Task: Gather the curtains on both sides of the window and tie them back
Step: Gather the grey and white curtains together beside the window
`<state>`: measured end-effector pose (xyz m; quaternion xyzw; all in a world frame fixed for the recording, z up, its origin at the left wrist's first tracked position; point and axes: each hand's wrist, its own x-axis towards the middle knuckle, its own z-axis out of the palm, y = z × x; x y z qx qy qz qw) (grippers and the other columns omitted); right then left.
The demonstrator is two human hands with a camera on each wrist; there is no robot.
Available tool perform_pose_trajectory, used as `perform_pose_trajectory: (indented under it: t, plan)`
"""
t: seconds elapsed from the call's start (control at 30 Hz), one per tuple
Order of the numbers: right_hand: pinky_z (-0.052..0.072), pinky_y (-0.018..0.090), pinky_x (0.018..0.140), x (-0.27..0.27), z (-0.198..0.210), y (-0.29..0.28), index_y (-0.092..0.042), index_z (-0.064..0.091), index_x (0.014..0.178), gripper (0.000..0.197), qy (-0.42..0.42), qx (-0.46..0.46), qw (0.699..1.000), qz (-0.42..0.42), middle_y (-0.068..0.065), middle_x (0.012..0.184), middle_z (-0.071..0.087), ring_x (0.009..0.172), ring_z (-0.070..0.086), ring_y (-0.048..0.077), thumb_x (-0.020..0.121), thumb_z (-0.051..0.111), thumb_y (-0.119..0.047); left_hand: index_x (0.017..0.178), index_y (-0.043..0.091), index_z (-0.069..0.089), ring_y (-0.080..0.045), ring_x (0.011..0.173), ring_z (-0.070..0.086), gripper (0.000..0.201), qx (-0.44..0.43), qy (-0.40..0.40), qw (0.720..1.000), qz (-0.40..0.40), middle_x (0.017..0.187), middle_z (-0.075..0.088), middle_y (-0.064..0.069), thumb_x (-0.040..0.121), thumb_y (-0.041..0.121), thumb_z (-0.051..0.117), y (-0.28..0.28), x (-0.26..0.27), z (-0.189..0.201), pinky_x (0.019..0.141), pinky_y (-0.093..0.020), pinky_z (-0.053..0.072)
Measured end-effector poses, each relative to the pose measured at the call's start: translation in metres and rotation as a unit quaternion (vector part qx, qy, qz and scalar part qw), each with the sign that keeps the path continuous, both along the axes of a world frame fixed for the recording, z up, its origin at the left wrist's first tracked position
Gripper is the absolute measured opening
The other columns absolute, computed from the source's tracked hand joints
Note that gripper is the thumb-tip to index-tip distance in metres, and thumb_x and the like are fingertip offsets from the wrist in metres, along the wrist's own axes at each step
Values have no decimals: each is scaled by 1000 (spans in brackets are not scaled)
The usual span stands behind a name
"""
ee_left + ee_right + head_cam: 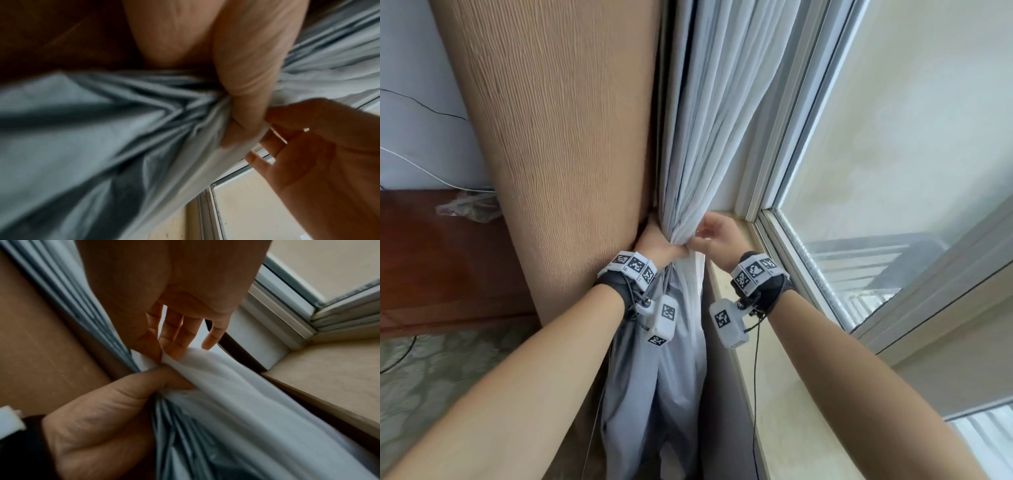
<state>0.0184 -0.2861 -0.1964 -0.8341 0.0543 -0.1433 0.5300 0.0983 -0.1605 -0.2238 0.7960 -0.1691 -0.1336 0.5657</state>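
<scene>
- Beside the window, at the left end of the stone sill, the pale sheer curtain hangs bunched, with the tan drape further left.
- The left hand grips the gathered waist in a fist; the right hand pinches a loose right-edge fold with thumb and fingertips.
- Done well, I judge: tuck that fold under the fist before tying.
- Only the wrist views show the pinch; no tie-back appears in any view.

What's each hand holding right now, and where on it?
Left hand grips the white curtain at its bunched waist. Right hand pinches a fold of it at the same spot.
</scene>
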Motion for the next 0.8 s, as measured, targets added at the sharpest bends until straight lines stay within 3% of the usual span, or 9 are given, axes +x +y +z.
perform_pose_trajectory:
  t: [0.1, 0.2, 0.33, 0.43, 0.53, 0.6, 0.67, 0.73, 0.8]
  plan:
    - [47, 18, 62, -2, 10, 10, -5, 56, 78, 13, 16, -23, 1000, -3, 7, 75, 59, 69, 55, 15, 81, 67, 3, 132, 14, 45, -8, 115, 55, 99, 61, -12, 996, -59, 125, 56, 7, 47, 32, 91, -4, -8, 6, 102, -30, 46]
    - [50, 21, 68, -3, 11, 10, -13, 61, 74, 25, 21, 32, 998, 51, 3, 75, 64, 68, 59, 9, 84, 59, 10, 126, 9, 53, -10, 114, 55, 66, 32, -15, 999, -28, 116, 56, 5, 69, 13, 85, -1, -9, 10, 91, -20, 42]
    - [53, 37, 90, -2, 0, -5, -7, 71, 80, 14, 2, 139, 990, -38, 5, 81, 70, 80, 64, 14, 79, 57, -3, 122, 11, 61, -19, 108, 64, 75, -24, 73, 997, -15, 116, 68, -2, 51, 21, 82, 12, -11, 15, 101, -38, 49]
    - [38, 47, 109, 4, -12, -18, -16, 64, 117, 50, 71, 172, 974, -126, 1, 117, 62, 115, 55, 18, 68, 57, -17, 118, 11, 60, -24, 107, 62, 64, -31, 104, 994, -23, 117, 67, -6, 56, 10, 79, 22, -11, 20, 99, -35, 48]
    - [19, 53, 115, 12, -18, -15, -31, 42, 142, 73, 145, 259, 954, -47, 1, 152, 38, 142, 30, 23, 74, 60, -14, 117, 9, 63, -23, 107, 64, 58, -28, 122, 991, -50, 116, 69, -6, 61, 2, 78, 28, -10, 22, 96, -32, 49]
    - [34, 57, 107, 18, -18, -10, -34, 50, 135, 63, 159, 285, 945, 29, 4, 141, 54, 133, 46, 27, 76, 63, -17, 118, 9, 65, -22, 105, 66, 68, -18, 128, 990, -56, 113, 71, -4, 51, 11, 78, 31, -8, 21, 99, -37, 50]
    - [55, 47, 88, 21, -18, -6, -13, 62, 120, 34, 154, 310, 937, 43, 12, 112, 72, 106, 67, 30, 86, 62, -11, 113, 11, 67, -22, 105, 66, 64, -12, 126, 990, -61, 111, 72, -4, 51, 12, 79, 33, -6, 20, 99, -37, 50]
    - [58, 33, 66, 21, -17, -2, 0, 67, 98, 12, 143, 315, 938, -10, 12, 86, 74, 79, 72, 27, 88, 63, -5, 112, 11, 66, -23, 106, 64, 52, -14, 117, 992, -51, 113, 70, -5, 62, 4, 79, 32, -3, 19, 98, -32, 48]
    - [53, 32, 64, 23, -18, -6, -4, 68, 86, 7, 116, 241, 959, -98, 7, 77, 71, 75, 68, 26, 80, 68, -5, 118, 6, 62, -22, 104, 62, 50, -24, 97, 995, -22, 115, 67, -6, 71, -3, 75, 32, 0, 18, 93, -27, 46]
